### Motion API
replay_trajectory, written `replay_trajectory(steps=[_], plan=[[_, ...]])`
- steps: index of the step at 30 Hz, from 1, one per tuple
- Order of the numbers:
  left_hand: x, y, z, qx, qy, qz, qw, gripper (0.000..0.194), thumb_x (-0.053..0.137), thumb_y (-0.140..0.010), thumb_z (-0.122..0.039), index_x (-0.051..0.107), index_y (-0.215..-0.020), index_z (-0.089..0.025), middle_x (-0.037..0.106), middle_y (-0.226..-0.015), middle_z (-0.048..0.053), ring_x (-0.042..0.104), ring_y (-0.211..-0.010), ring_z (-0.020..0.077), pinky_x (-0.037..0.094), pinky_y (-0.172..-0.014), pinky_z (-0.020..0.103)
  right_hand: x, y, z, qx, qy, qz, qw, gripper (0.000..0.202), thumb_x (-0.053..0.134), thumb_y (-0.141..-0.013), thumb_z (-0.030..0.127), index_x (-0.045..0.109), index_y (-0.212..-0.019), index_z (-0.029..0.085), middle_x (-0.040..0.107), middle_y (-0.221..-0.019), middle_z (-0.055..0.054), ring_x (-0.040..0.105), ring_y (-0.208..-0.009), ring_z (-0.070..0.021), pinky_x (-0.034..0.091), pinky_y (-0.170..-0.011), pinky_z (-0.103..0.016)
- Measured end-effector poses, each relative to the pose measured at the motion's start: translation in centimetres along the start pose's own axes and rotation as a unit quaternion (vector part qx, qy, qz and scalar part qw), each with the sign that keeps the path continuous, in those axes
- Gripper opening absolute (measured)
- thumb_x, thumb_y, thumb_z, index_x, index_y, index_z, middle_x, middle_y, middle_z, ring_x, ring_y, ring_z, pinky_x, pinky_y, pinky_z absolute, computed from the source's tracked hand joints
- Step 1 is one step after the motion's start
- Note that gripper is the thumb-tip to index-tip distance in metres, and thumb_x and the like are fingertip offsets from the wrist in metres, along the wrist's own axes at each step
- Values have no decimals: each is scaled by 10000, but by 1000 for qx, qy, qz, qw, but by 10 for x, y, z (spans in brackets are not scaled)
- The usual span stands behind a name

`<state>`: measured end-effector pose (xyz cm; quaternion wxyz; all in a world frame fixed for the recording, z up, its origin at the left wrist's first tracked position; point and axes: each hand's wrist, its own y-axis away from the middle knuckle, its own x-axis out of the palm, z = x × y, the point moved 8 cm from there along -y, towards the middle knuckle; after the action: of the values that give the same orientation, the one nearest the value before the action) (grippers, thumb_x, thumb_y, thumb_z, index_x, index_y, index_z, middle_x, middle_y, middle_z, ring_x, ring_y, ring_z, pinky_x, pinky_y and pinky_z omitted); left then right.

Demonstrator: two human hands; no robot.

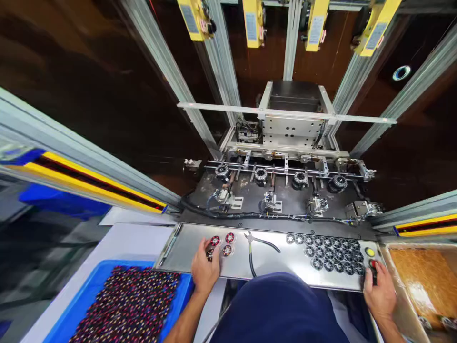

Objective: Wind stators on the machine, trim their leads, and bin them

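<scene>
My left hand [206, 267] is curled on the left of a metal shelf [271, 257], thumb and fingers around a small dark round part [210, 255]. Beside it lie three similar round parts with red centres, one of them a red-centred part [229, 237]. At the shelf's right end, my right hand [381, 291] closes thumb and fingers on a small black part [373, 276], its shape mostly hidden. That hand is close to a red button [372, 263] and a yellow button [370, 251]. Left of these sit rows of black-and-silver round parts [328, 254].
Diagonal cutters [252, 243] lie on the shelf with handles spread. Behind is a machine with several round fixtures [260, 176] and cables. Yellow light bars [96, 183] flank it. A blue tray [189, 286] of small parts is at left, a box [396, 281] at right.
</scene>
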<state>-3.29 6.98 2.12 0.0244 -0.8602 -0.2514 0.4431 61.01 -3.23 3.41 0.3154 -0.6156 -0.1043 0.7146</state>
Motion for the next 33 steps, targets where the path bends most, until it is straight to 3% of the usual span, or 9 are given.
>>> replay_trajectory(steps=[8,33], plan=[[2,2,3,-3,-3,-5,1000,688,462,-954,-560,467,-1452,-86,680,-1281,231,666,-1167,374,501,-1028,532,0,2,-1,-3,-5,-2,1000,667,367,-1018,562,638,-1280,11,658,-1234,-246,618,-1155,-347,486,-1026,-480],[3,1,0,-8,16,-15,1000,584,517,-957,-476,480,-1435,-142,727,-1238,168,681,-1159,360,510,-1010,521,0,-5,-2,-18,4,8,1000,737,335,-990,593,649,-1261,-16,671,-1189,-275,638,-1112,-396,503,-991,-515]])
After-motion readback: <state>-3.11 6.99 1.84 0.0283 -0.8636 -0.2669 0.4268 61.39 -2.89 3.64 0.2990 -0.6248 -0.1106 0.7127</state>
